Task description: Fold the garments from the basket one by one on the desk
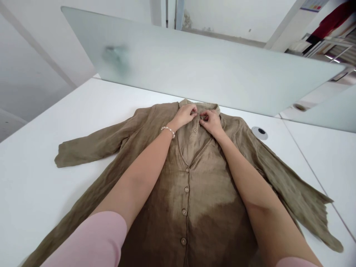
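Observation:
An olive-brown button-up shirt (pixel 205 181) lies spread front up, its sleeves out to both sides. Several round buttons run down its middle; the upper ones sit on the inner layer within the V-shaped neckline. At the collar, my left hand (pixel 185 114) pinches the placket edge between thumb and fingers. Close by on the right, my right hand (pixel 210 121) has its fingers curled onto the other side of the same collar opening. The small bit of cloth or button between the fingertips is mostly hidden. A beaded bracelet (pixel 168 130) circles my left wrist.
The shirt rests on a white table (pixel 30 178). A frosted glass partition (pixel 194 66) stands along the far edge. A round cable grommet (pixel 260 132) is set in the tabletop at right, near a seam. Shelves with a red cloth (pixel 333 21) are behind, upper right.

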A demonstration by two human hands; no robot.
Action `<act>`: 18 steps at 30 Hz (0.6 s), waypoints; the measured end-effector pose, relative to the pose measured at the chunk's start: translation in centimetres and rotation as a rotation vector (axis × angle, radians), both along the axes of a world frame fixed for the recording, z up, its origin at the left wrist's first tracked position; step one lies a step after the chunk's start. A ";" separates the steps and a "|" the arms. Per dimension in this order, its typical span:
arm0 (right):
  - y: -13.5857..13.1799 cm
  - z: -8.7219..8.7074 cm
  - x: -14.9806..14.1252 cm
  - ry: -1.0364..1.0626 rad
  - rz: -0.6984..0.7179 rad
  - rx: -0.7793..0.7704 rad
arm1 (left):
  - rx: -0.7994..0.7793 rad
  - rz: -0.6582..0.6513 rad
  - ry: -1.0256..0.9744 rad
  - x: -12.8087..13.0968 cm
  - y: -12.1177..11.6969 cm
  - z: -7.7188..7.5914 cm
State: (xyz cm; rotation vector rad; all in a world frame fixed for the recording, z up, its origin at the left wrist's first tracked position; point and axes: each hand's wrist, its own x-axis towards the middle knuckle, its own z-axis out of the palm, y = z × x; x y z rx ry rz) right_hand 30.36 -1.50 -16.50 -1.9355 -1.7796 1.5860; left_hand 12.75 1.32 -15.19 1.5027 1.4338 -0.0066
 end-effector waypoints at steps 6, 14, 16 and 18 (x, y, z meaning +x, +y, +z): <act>0.1 -0.5 -0.2 0.013 -0.046 0.027 | -0.086 0.090 -0.040 -0.1 0.8 0.2; 0.1 -0.7 -0.9 -0.032 -0.118 0.084 | -0.073 0.058 -0.028 0.2 0.6 0.9; 0.1 -0.9 -0.7 -0.007 -0.122 0.096 | -0.033 0.033 -0.001 0.3 0.3 1.0; 0.1 -1.0 -0.3 0.019 -0.136 0.080 | 0.036 0.007 0.037 0.3 -0.2 1.2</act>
